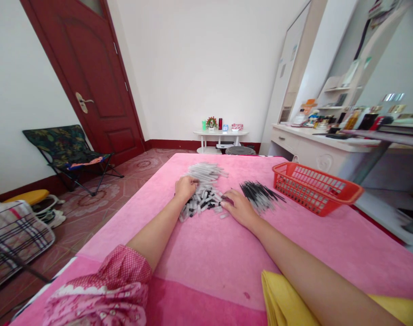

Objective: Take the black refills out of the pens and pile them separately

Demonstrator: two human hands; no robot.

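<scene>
my left hand [186, 188], curled, and right hand [238, 206], loosely bent, flank the pile of short pieces [203, 200] on the pink-covered surface [199, 258], seemingly to contain it; whether either grips any, i cannot tell.

White wall [192, 68], dark-red door [101, 90], patterned reddish floor [138, 168].

Two bare hands are shown: one left hand [185, 189] and one right hand [239, 207]. Three heaps can be counted: one heap of slim pale tubes [206, 172], one heap of short clear and black pieces [202, 202], and one heap of thin black-and-pale rods [260, 194]; their blurred, overlapping pieces cannot be numbered. One red plastic basket [315, 188], one camouflage folding chair [57, 142] and one panelled door [94, 81] are also seen.
</scene>
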